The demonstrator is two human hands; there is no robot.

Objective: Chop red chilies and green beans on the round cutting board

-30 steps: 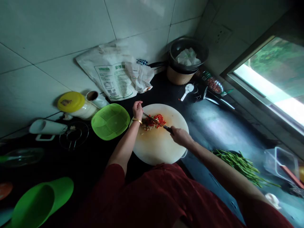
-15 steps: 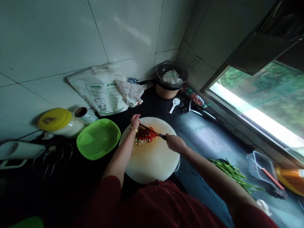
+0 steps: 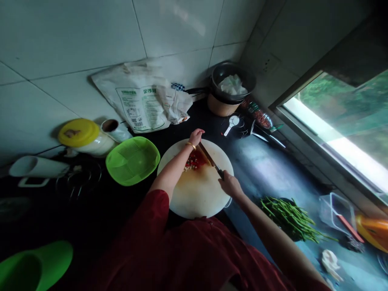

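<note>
On the round white cutting board lies a pile of chopped red chilies, with small pale chopped bits at its near left edge. A kitchen knife slants across the board just right of the pile. My right hand is wrapped round its dark handle. At the blade's far end is my left hand, a gold bangle on its wrist, fingers closed at the tip. My left forearm hides part of the pile.
Left of the board sits a green plastic basin. Behind stand a white printed bag and a dark pan on a pot. Green beans lie at right, near a clear plastic box. A yellow-lidded jar is at left.
Both hands and the knife have swung clockwise over the board, the left hand going right, and the blade now lies right of the chilies. The view has also shifted.
</note>
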